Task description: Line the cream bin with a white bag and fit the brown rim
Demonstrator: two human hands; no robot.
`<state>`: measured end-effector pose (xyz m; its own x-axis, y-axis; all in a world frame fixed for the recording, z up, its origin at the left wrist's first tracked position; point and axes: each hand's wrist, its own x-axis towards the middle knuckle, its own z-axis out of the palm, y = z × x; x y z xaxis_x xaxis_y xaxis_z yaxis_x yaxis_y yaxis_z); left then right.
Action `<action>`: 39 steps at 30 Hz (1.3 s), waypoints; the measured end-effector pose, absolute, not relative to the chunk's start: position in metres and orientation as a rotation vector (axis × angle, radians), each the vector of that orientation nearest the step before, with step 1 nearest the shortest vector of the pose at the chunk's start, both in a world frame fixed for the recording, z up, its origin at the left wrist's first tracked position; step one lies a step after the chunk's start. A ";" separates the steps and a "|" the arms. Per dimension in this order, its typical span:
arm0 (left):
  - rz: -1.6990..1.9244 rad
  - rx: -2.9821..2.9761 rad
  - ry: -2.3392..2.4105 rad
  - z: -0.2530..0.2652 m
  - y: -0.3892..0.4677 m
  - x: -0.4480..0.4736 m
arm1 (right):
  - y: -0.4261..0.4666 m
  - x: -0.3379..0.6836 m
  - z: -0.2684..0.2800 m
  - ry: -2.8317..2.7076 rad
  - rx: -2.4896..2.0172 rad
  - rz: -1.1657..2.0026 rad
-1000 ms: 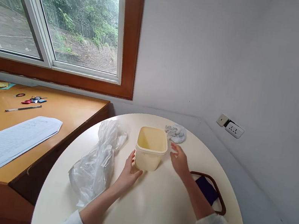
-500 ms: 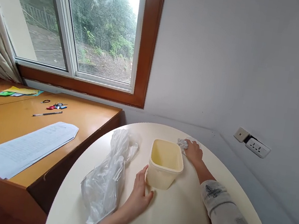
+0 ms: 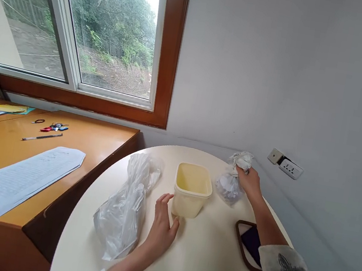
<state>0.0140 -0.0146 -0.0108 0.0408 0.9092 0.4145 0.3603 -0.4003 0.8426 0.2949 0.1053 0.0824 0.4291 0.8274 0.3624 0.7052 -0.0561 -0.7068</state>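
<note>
My right hand (image 3: 250, 182) grips the gathered top of a small, filled plastic bag (image 3: 227, 188) near the table's far right edge. Pale contents show through the bag, but I cannot make out what they are. My left hand (image 3: 163, 225), fingers and thumb apart, is beside the near left corner of a pale yellow plastic container (image 3: 190, 205). Its fingertips are at or very close to the container's wall. The container stands upright with its top uncovered. Left of it lies a crumpled translucent plastic bag (image 3: 124, 214).
A brown-rimmed frame or tray (image 3: 242, 247) with dark purple material lies partly under my right forearm. The round cream table (image 3: 200, 268) stands by a wooden desk (image 3: 104, 136) with papers (image 3: 21, 178), a pen (image 3: 42, 137) and keys (image 3: 54, 127). A wall socket (image 3: 290, 169) is at right.
My right hand has drawn up the top of the small bag, whose filled body now shows. The brown-rimmed item has come into sight under the right forearm. My left hand stays beside the container.
</note>
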 end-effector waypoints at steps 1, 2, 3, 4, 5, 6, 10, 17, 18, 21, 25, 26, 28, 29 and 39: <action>1.383 1.835 1.248 -0.008 -0.018 0.015 | 0.095 0.294 0.084 -1.321 -1.777 0.196; 1.402 1.866 1.213 -0.006 -0.021 0.017 | 0.085 0.292 0.085 -1.326 -1.759 0.218; 1.415 1.889 1.178 -0.004 -0.024 0.019 | 0.075 0.291 0.084 -1.332 -1.747 0.235; 1.423 1.906 1.144 -0.001 -0.027 0.020 | 0.064 0.288 0.083 -1.337 -1.738 0.256; 1.427 1.920 1.115 0.002 -0.030 0.022 | 0.054 0.286 0.082 -1.341 -1.730 0.290; 1.431 1.932 1.087 0.005 -0.033 0.024 | 0.043 0.283 0.081 -1.343 -1.719 0.339; 1.392 1.929 0.989 0.022 -0.039 0.034 | 0.000 0.265 0.081 -1.332 -1.598 0.663; 1.056 1.815 0.841 0.050 -0.039 0.060 | -0.049 0.226 0.089 -1.222 -1.571 0.925; 1.042 1.798 0.798 0.052 -0.039 0.063 | -0.051 0.222 0.088 -1.224 -1.565 0.956; 1.085 1.759 0.802 0.055 -0.038 0.066 | -0.054 0.214 0.084 -1.243 -1.517 1.037; 1.094 1.754 0.883 0.061 -0.037 0.062 | -0.057 0.209 0.083 -1.296 -1.465 1.168; 1.067 1.751 0.863 0.064 -0.036 0.060 | -0.058 0.208 0.082 -1.313 -1.443 1.203; 1.013 1.741 0.815 0.070 -0.034 0.056 | -0.058 0.205 0.080 -1.339 -1.394 1.265; 0.996 1.738 0.804 0.072 -0.033 0.055 | -0.058 0.205 0.077 -1.344 -1.371 1.297; 1.048 1.675 0.828 0.075 -0.023 0.045 | -0.058 0.210 0.068 -1.461 -0.938 1.574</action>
<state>0.0451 -0.0226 0.0746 0.4013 0.8769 0.2648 0.0541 -0.3113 0.9488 0.2104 -0.0580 0.0677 -0.4260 0.9047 -0.0099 -0.0570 -0.0377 -0.9977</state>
